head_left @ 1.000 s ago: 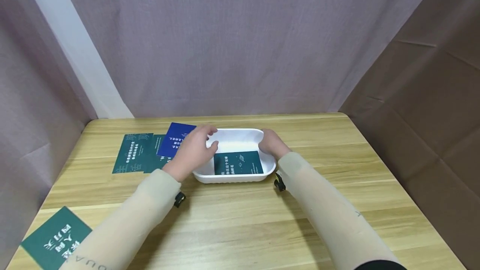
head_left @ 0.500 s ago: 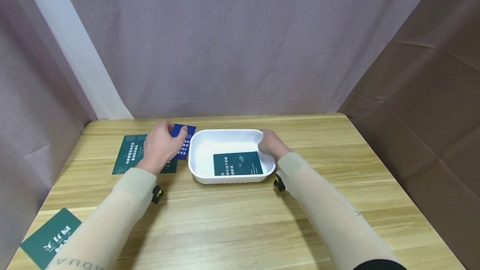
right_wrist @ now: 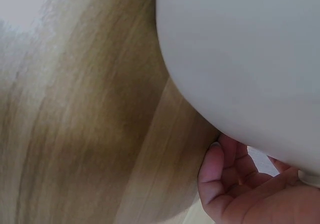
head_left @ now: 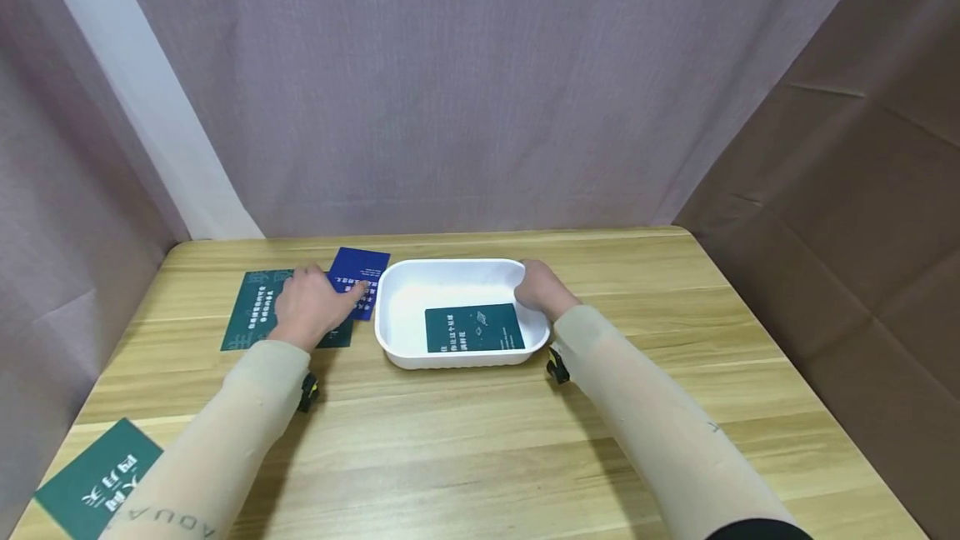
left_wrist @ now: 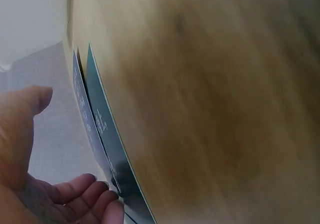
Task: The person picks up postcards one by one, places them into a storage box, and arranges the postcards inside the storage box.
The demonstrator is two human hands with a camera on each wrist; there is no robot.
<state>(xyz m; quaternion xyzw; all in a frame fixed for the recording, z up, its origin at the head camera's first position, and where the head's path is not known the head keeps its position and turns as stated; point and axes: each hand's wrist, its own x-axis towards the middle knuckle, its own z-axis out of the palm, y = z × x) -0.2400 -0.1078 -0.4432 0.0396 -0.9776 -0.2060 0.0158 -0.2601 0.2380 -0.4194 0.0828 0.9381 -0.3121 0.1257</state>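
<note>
My left hand (head_left: 311, 307) reaches over overlapping cards on the table, its thumb spread away from the fingers. Under and around it lie a blue card (head_left: 360, 263), a green card (head_left: 246, 311) and another green card (head_left: 341, 337), mostly covered. In the left wrist view the fingertips are right at the cards' surface (left_wrist: 107, 129), with nothing pinched. My right hand (head_left: 543, 288) grips the right end of a white oblong tray (head_left: 401, 302), thumb inside and fingers curled beneath the rim. Inside that tray rests a dark green card (head_left: 491, 330) with white print and a planet drawing.
Another green card (head_left: 90, 482) lies near the table's front left corner, partly behind the left sleeve (head_left: 225, 432). Grey curtain (head_left: 480, 90) hangs behind the wood-grain table (head_left: 465, 448), and brown cloth (head_left: 847, 215) drops along the right side.
My left hand has moved from over the tray's left end leftward, then down onto the overlapping cards. The blue card now lies turned, next to the tray. My right hand stays at the tray.
</note>
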